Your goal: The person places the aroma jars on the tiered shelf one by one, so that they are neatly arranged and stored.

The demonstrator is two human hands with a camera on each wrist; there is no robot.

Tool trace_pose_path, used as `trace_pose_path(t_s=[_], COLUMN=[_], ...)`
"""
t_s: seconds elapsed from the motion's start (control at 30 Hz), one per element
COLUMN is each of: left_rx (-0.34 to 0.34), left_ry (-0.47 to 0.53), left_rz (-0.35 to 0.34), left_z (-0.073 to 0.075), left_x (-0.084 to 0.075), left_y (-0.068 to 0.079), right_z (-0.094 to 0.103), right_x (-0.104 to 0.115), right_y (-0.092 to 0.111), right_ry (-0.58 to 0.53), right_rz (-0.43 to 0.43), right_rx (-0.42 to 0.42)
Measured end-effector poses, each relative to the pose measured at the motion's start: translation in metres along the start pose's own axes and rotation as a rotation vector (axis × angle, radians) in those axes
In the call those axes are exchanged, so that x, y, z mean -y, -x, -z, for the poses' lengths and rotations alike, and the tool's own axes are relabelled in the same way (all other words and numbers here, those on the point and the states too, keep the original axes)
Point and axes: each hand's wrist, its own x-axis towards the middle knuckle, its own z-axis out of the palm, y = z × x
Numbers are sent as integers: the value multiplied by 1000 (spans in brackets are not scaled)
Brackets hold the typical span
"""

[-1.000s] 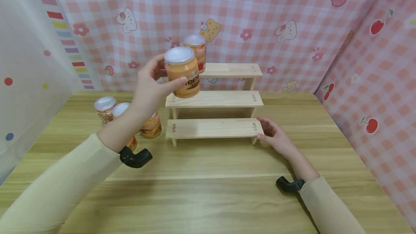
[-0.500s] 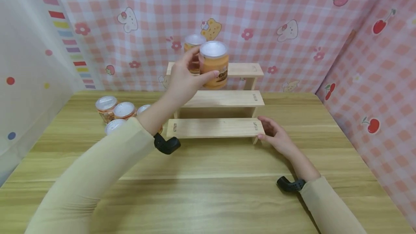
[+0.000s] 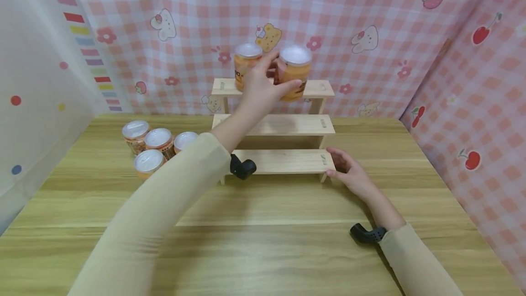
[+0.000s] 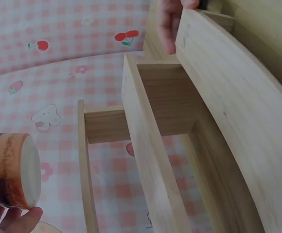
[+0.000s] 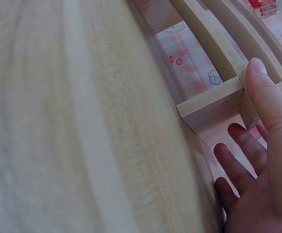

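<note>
My left hand (image 3: 260, 87) grips an orange-labelled can (image 3: 297, 72) with a pale lid, upright, over the right half of the top tier of a three-tier wooden shelf (image 3: 283, 161). In the left wrist view that can (image 4: 6, 167) is at the left edge, apart from the top board. A similar can (image 3: 242, 68) stands on the top tier's left part, partly behind my left hand. My right hand (image 3: 349, 171) holds the right end of the lowest tier, thumb at the front corner; the right wrist view has the thumb (image 5: 267, 92) against the board's end.
Several more lidded cans (image 3: 159, 139) stand grouped on the wooden table (image 3: 287, 250) left of the shelf, partly covered by my left sleeve (image 3: 164, 209). A pink checked cloth (image 3: 370, 72) hangs behind the shelf and along the right side.
My left hand has carried the can rightwards and slightly up, from the left of the shelf past the standing can. The right hand has stayed at the shelf's end.
</note>
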Motion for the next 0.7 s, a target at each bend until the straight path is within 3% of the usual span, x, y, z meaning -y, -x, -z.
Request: trace_pose_path(t_s=[0.17,0.4,0.7], left_rx=[-10,-13,-63], left_ry=[-65,-151,-120], left_rz=[-12,51,28], left_z=[-11,-21,-32], left_x=[4,10,17], left_y=[-9,-20,-35], right_z=[0,0,0], right_x=[0,0,0], right_y=[0,0,-1], right_ry=[7,11,13], right_rz=[1,-14,-22], right_rx=[3,1,0])
